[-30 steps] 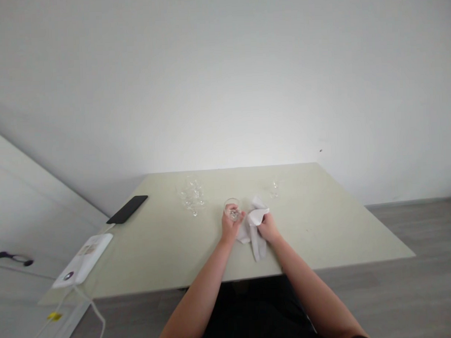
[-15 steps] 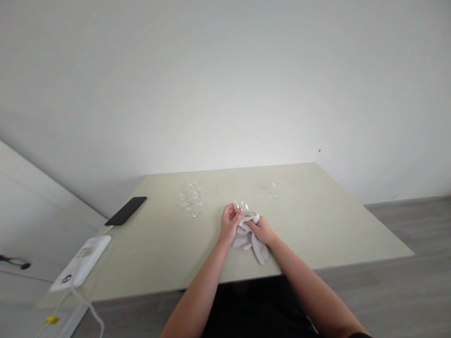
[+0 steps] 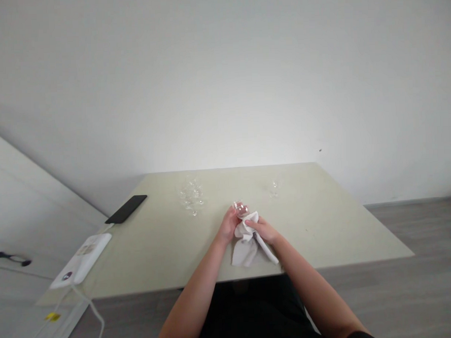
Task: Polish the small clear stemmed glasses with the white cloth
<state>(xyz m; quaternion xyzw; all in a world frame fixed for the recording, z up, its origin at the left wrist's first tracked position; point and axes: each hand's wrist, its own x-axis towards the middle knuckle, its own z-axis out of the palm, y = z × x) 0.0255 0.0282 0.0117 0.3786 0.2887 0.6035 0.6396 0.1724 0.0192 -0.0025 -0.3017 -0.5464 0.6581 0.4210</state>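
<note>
Close to the table's front edge, my left hand [image 3: 229, 223] is closed around a small clear glass [image 3: 242, 209], its fingers showing through the glass. My right hand [image 3: 265, 229] grips a white cloth [image 3: 246, 244] and presses its upper part against the near side of the glass. The cloth's lower folds hang down toward the table edge. A group of several clear glasses [image 3: 191, 196] stands on the left part of the table. Another clear glass [image 3: 274, 187] is to the right, beyond my right hand.
The pale table [image 3: 334, 224] meets a white wall at its back. On its left side lie a flat black object [image 3: 128, 209] and a white box-like device [image 3: 81, 260] with a white cable [image 3: 92, 306]. A cabinet door with a dark handle [image 3: 11, 258] stands at far left.
The glass has tilted in my left hand, whose fingers now wrap behind it. My right hand has shifted the cloth, which spreads lower and wider.
</note>
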